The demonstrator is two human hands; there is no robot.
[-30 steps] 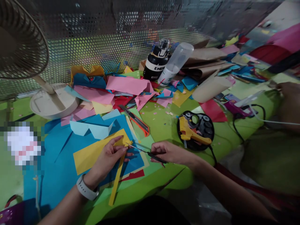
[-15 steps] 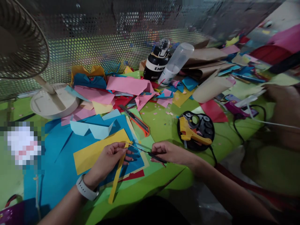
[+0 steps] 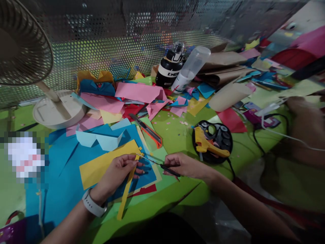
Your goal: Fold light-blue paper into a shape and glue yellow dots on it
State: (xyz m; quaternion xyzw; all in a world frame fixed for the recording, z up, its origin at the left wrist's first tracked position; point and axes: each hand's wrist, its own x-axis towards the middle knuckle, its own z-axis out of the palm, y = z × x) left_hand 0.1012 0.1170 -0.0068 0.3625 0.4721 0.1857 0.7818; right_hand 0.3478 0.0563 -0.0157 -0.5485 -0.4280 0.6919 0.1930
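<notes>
A narrow yellow paper strip [image 3: 125, 198] is pinched near its upper end by my left hand [image 3: 122, 169]; its long tail slants down toward the table's front edge. My right hand [image 3: 179, 164] is closed round the dark handles of a pair of scissors [image 3: 169, 169]. The blades point left and meet the strip's tip, just beyond my left fingertips. Tiny yellow snippets [image 3: 141, 148] lie by the tip. Under my hands are a yellow paper piece [image 3: 101, 166] and a large blue sheet [image 3: 61, 203]. A folded light-blue paper with notches [image 3: 100, 137] lies just behind.
An orange utility knife [image 3: 149, 132] lies beyond my hands. To the right a yellow glue gun [image 3: 208, 144] rests on a black round tray [image 3: 225, 135]. A fan [image 3: 61, 108], a black bottle [image 3: 165, 73] and paper scraps line the back. Another person's arm [image 3: 307, 125] is at right.
A small yellow snippet has come off the strip's tip and lies just beyond it. At the right, the other person's hand and the white cable have shifted slightly.
</notes>
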